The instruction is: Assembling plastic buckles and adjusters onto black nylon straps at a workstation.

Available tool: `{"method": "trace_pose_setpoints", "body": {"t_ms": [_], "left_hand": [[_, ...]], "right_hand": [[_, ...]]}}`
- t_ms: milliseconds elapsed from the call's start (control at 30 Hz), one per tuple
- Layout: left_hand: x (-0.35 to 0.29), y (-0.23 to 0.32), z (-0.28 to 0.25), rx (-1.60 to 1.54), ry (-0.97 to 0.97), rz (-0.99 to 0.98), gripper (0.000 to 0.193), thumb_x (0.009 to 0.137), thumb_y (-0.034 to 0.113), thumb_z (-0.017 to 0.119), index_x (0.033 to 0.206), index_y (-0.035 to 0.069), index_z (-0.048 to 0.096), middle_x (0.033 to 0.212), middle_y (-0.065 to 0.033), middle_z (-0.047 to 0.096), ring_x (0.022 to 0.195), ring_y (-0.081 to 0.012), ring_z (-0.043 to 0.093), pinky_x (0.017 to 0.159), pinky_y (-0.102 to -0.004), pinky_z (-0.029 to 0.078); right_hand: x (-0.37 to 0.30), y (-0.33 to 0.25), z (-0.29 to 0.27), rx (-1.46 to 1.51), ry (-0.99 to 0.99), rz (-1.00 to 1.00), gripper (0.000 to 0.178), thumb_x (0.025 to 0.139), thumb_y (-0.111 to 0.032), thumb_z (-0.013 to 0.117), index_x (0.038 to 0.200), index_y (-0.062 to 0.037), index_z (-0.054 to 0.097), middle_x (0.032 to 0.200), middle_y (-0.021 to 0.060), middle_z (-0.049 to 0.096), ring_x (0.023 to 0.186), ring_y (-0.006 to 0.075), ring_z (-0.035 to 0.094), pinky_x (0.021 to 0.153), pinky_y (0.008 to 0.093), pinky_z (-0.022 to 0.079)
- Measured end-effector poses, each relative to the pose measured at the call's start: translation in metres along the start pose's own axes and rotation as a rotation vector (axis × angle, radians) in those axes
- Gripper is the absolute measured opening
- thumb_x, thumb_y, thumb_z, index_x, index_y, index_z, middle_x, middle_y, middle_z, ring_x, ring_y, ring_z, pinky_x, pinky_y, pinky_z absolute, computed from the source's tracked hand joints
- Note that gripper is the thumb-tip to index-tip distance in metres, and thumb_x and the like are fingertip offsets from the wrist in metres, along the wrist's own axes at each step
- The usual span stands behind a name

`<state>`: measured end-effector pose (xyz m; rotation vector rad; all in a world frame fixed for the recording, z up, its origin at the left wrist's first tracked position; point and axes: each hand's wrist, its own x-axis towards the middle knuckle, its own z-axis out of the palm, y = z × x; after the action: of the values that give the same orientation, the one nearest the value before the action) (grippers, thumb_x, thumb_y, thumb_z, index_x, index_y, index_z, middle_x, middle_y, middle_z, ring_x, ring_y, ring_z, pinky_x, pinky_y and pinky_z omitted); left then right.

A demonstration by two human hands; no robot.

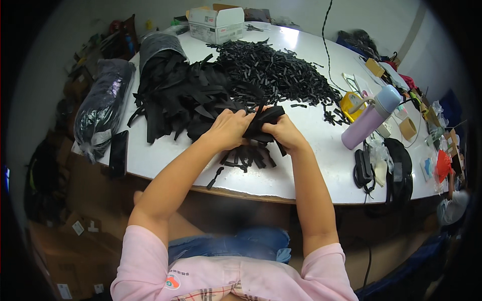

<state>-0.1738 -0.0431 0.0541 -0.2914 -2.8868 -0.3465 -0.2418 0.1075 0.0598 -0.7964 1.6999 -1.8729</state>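
Both of my hands are closed on a black fabric strip (pixel 271 115) just above the table, near its front edge. My left hand (pixel 230 129) grips it from the left, and my right hand (pixel 286 132) holds its folded part close by. Some fingertips are hidden behind the cloth. Left of my left hand spreads a heap of long black fabric strips (pixel 175 95). Below my hands lie several short black pieces (pixel 246 158). A slim black piece with a thicker end (pixel 216 177) sits apart at the front edge. Beyond my hands is a large mound of small black pieces (pixel 276 70).
A plastic-wrapped black bundle (pixel 103 108) and a dark flat phone-like slab (pixel 118 153) lie at the left edge. To the right stand a lilac bottle (pixel 364 123), a yellow tool (pixel 351 106) and a tape roll (pixel 407 129). A white box (pixel 216 26) is at the back; a cord (pixel 326 45) hangs down.
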Motion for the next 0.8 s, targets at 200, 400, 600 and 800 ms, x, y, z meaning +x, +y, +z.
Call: {"method": "trace_pose_setpoints", "body": {"t_ms": [200,400,600,800], "left_hand": [[0.006,0.001,0.006,0.01,0.109,-0.04,0.026,0.06,0.008,0.064,0.086,0.006,0.055,0.083,-0.0088,0.05,0.079,-0.0258,0.049,0.074,-0.0346,0.037],[0.011,-0.023,-0.008,-0.449,0.823,-0.059,0.013,0.064,0.001,0.058,0.076,0.002,0.055,0.086,-0.0105,0.053,0.083,-0.0307,0.051,0.078,-0.0367,0.039],[-0.022,-0.02,-0.103,-0.589,1.219,-0.185,0.023,0.081,0.015,0.047,0.081,-0.002,0.062,0.08,-0.0069,0.062,0.074,-0.013,0.056,0.075,-0.025,0.041],[-0.059,-0.009,-0.126,-1.655,1.108,-0.236,0.03,0.081,0.021,0.044,0.082,-0.006,0.057,0.077,-0.016,0.059,0.071,-0.0216,0.057,0.072,-0.0287,0.045]], "right_hand": [[-0.007,0.0,-0.004,0.113,0.032,0.188,0.028,0.07,-0.003,0.054,0.098,-0.0009,0.049,0.074,0.0049,0.055,0.058,0.0109,0.053,0.046,0.0234,0.046],[-0.017,-0.019,0.006,0.332,0.111,0.022,0.039,0.077,-0.013,0.054,0.11,0.0039,0.041,0.076,0.0097,0.057,0.05,0.0083,0.051,0.046,0.022,0.046],[-0.037,-0.004,0.003,0.098,0.167,-0.046,0.022,0.08,-0.015,0.052,0.097,-0.0004,0.056,0.076,0.0083,0.06,0.053,0.0064,0.05,0.053,0.0188,0.044],[-0.059,-0.002,0.039,-0.268,0.319,-0.375,0.019,0.078,-0.008,0.054,0.094,0.0021,0.056,0.076,0.0067,0.06,0.065,0.0125,0.055,0.057,0.0215,0.044]]}}
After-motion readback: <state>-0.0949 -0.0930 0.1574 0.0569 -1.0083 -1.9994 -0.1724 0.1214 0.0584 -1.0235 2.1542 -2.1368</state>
